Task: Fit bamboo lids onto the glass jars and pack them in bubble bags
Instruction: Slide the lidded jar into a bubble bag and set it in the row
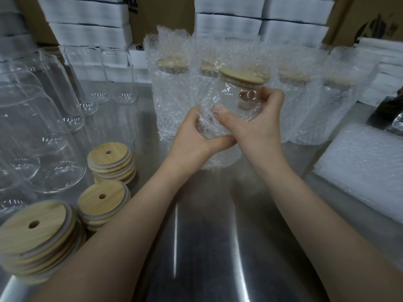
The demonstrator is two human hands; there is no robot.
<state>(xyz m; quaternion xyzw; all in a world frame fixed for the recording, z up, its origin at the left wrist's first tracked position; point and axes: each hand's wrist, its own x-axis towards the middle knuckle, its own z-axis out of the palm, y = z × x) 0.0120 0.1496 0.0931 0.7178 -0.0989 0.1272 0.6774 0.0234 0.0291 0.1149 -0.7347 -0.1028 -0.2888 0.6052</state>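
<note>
A glass jar (237,99) with a bamboo lid (241,76) is held tilted above the steel table, its lower part inside a bubble bag (210,125). My right hand (257,120) grips the jar's body, fingers curled round its right side. My left hand (196,136) grips the bubble bag at the jar's bottom. Several packed jars (172,94) stand in bubble bags behind. Three stacks of bamboo lids (110,162) with holes lie at the left, next to several bare glass jars (54,105).
The steel table (209,247) stretches in front of me. A pile of flat bubble bags (362,166) lies at the right. White box stacks (87,22) and cardboard stand along the back. A dark object (390,110) sits at the far right.
</note>
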